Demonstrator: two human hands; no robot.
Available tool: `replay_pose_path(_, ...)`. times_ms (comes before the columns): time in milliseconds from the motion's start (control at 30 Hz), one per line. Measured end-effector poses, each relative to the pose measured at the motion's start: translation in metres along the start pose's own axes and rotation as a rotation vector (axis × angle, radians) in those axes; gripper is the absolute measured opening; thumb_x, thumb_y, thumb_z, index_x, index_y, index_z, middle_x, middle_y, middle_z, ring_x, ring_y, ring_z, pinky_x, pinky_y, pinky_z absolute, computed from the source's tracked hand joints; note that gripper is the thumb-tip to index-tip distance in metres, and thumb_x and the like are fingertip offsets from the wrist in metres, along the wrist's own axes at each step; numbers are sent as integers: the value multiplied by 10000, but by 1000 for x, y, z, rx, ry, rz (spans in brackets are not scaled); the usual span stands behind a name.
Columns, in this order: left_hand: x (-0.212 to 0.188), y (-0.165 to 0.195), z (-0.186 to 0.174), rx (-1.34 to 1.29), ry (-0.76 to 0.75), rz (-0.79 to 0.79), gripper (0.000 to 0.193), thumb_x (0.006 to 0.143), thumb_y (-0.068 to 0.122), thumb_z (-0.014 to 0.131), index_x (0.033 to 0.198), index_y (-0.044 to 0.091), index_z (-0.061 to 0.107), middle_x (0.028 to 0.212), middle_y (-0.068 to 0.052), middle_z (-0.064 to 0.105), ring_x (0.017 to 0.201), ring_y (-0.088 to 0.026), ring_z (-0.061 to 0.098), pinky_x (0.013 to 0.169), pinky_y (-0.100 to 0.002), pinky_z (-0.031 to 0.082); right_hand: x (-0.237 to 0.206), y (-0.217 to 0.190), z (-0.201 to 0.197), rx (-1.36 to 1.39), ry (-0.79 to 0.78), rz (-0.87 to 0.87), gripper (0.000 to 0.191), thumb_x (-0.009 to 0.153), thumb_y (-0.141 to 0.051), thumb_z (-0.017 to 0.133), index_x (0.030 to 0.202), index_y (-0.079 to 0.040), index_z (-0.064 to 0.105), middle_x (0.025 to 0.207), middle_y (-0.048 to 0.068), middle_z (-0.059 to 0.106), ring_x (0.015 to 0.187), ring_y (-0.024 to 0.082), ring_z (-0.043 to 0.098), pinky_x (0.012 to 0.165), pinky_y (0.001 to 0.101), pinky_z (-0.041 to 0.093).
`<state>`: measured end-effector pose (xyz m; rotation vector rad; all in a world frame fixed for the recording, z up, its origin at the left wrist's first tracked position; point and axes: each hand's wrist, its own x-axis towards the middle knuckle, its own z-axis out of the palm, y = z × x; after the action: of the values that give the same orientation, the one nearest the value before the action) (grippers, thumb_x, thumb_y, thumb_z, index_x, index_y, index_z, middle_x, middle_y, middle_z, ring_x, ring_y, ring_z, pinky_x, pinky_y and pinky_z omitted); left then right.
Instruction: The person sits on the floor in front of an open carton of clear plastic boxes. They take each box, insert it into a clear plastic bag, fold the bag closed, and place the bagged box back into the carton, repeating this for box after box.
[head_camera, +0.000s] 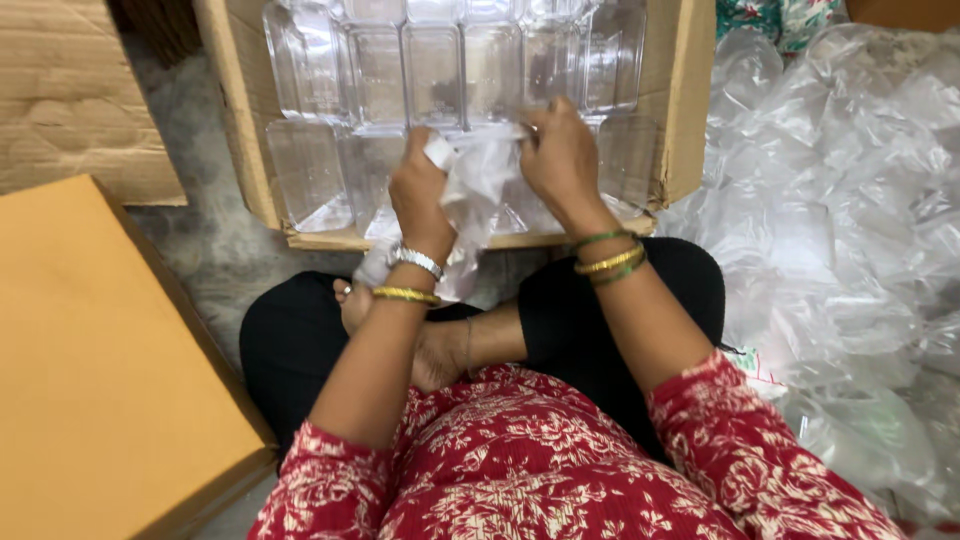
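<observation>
My left hand (420, 195) and my right hand (560, 160) both grip a crumpled clear plastic bag (482, 180) just above the near edge of an open cardboard box (690, 110). The bag seems to wrap a clear container, but I cannot tell for sure. Inside the box, several clear plastic containers (430, 70) stand in rows. The left hand pinches the bag's left side and the right hand holds its upper right corner. Bangles sit on both wrists.
A heap of loose clear plastic bags (850, 200) lies on the floor to the right. A flat tan cardboard box (90, 370) lies at the left, with another cardboard piece (70, 90) behind it. I sit cross-legged on a grey floor (215, 245).
</observation>
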<state>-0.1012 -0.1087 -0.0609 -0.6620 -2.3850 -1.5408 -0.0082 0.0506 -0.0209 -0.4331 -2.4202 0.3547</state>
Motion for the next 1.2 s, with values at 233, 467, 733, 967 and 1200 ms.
replay_pose_path(233, -6, 0, 3, 55, -3, -37, 280, 860, 255, 815, 1080, 166, 666, 830, -190, 722, 797, -414, 699, 640, -477, 521, -38, -20, -10, 508, 158, 118, 380, 883, 124, 617, 1152, -99, 767, 1097, 88, 581, 1000, 221, 635, 845, 311, 524)
replay_pose_path(467, -26, 5, 12, -857, -254, -223, 400, 977, 132, 733, 1344, 10, 631, 845, 12, 636, 692, -68, 517, 570, -261, 424, -71, -12, -19, 979, 239, 335, 277, 1005, 93, 598, 1246, 19, 713, 1201, 79, 697, 1097, 153, 640, 996, 262, 516)
replay_pose_path(733, -69, 43, -32, -1130, -449, -432, 203, 926, 65, 707, 1089, -51, 737, 941, -43, 745, 798, -104, 681, 687, -267, 560, -95, -24, -59, 1750, -196, 374, 520, 1084, -332, 435, 1517, -44, 438, 1405, 102, 583, 1277, 188, 595, 1114, 329, 467)
replay_pose_path(967, -78, 33, -28, -634, -460, -48, 219, 935, 179, 709, 1065, 6, 749, 931, -46, 751, 787, -112, 687, 688, -263, 547, -120, -35, -80, 1349, -131, 435, 512, 1133, -322, 366, 1429, 64, 526, 1384, 152, 616, 1274, 214, 600, 1137, 342, 460)
replay_pose_path(1200, -87, 19, 4, -874, -544, -604, 194, 930, 116, 761, 1041, -30, 701, 899, -18, 705, 791, -97, 633, 681, -255, 520, -147, 26, -64, 1431, 38, 761, 317, 1182, -209, 531, 1337, 47, 634, 1080, 102, 636, 915, 185, 592, 835, 335, 502)
